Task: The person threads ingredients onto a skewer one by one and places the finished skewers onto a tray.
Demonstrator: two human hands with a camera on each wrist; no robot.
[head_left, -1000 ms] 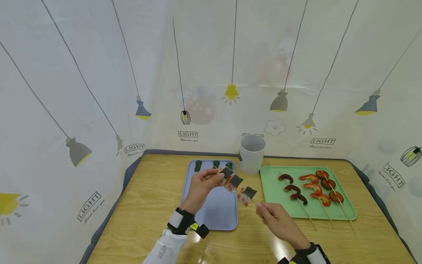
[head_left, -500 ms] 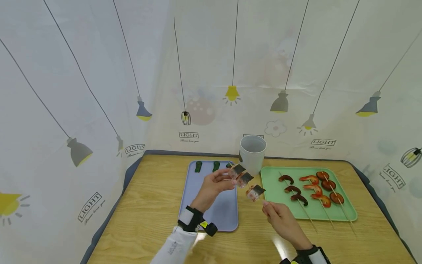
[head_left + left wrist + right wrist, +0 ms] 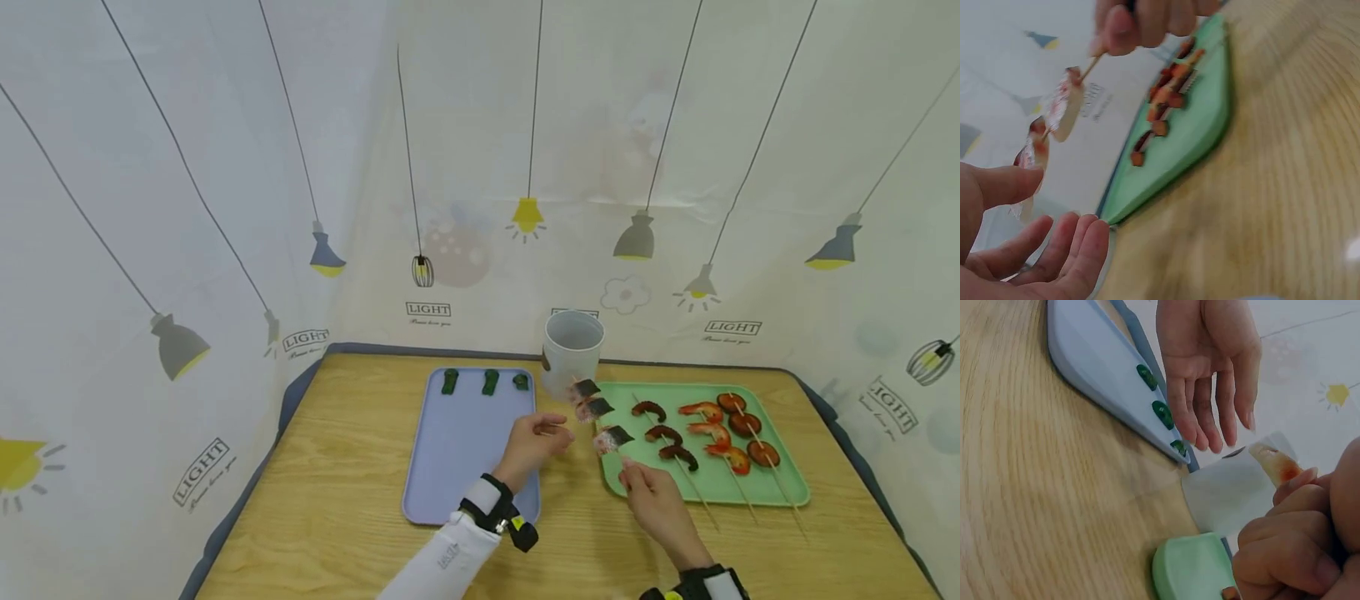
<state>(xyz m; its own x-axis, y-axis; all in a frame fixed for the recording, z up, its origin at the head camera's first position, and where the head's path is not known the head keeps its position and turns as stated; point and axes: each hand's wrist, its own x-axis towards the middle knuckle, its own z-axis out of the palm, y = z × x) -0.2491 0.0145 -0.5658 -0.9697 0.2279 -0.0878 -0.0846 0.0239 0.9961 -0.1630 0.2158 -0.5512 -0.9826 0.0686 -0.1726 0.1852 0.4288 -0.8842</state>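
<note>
In the head view, my right hand (image 3: 662, 504) pinches the lower end of a wooden skewer threaded with three pieces of food (image 3: 615, 438), each whitish-pink with a dark top, like fish chunks. The skewer is held up over the gap between the trays, tilted away from me. My left hand (image 3: 531, 450) hovers just left of it, beside the right edge of the lilac tray (image 3: 468, 458), fingers loosely bent and holding nothing. From the left wrist, its spread thumb and fingers (image 3: 1082, 259) overlap the far end of the skewer.
On the green tray (image 3: 682, 390) at right lie three skewers: curled brown pieces (image 3: 663, 433), shrimp (image 3: 708, 429) and round brown slices (image 3: 744, 425). Three dark green pieces (image 3: 490, 382) sit along the lilac tray's far edge. A white canister (image 3: 573, 358) stands between the trays, at the back.
My right hand has carried the skewer rightward toward the green tray. My left hand has let go of the food pieces and moved right and slightly nearer to me.
</note>
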